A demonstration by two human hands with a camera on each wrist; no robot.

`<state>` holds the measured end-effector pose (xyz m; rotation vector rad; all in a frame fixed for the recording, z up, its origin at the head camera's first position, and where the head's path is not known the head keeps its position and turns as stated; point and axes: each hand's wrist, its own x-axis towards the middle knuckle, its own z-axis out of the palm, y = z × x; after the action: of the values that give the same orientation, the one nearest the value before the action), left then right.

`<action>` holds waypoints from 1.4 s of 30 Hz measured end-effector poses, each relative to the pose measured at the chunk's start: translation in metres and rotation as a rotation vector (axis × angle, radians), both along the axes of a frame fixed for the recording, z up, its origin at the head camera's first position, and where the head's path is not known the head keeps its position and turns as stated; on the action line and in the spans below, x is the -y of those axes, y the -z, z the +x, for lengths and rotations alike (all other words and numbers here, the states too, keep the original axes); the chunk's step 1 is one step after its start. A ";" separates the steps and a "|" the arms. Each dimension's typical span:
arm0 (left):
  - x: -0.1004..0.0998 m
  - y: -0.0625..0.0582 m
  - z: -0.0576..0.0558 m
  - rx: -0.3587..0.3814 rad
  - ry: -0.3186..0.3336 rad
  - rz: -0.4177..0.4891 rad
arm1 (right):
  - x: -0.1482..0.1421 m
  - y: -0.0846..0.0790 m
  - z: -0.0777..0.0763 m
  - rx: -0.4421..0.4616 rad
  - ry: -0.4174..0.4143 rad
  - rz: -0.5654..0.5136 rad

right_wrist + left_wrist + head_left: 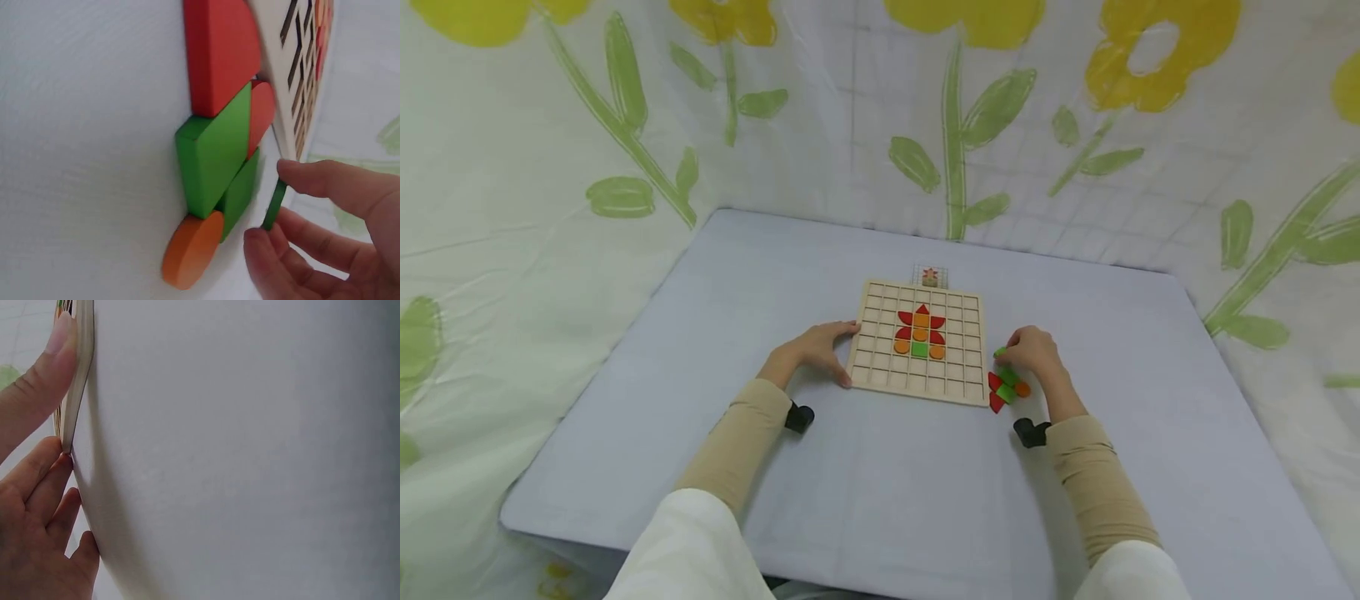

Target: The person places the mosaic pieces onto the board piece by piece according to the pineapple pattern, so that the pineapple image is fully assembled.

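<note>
A square wooden grid board (955,393) lies on the table. Red, orange and green pieces form a figure in its middle, with a green square (920,350) low down between two orange discs. My left hand (817,349) touches the board's left side, thumb and fingers spread apart along its edge. Right of the board, my right hand (1034,350) pinches a green block (275,205) between thumb and fingers, above the table. Just below that hand lie loose green squares (215,156), red pieces (224,53) with a curved side and an orange disc (194,250).
A small pattern card (930,276) with a similar figure lies against the board's far edge. The pale table (880,500) reaches back to a hanging cloth (820,167) printed with yellow flowers. A black wrist camera (1032,432) sits at each wrist.
</note>
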<state>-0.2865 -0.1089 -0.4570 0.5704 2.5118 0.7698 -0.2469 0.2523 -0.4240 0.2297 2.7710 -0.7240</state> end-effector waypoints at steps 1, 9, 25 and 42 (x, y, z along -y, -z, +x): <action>0.001 0.000 0.000 0.002 0.004 0.003 | 0.002 -0.001 -0.001 -0.011 0.002 -0.005; 0.001 0.000 -0.002 0.008 0.005 0.008 | 0.019 -0.004 -0.005 -0.131 0.004 -0.075; -0.001 -0.003 -0.002 0.032 -0.015 0.011 | 0.087 0.011 -0.010 -0.157 -0.141 -0.299; 0.001 0.002 0.000 0.022 -0.005 -0.012 | 0.125 0.021 0.000 -0.140 -0.291 -0.183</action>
<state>-0.2870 -0.1095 -0.4587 0.5488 2.4968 0.7578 -0.2470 0.1270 -0.4448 -0.2646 2.7575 -0.9367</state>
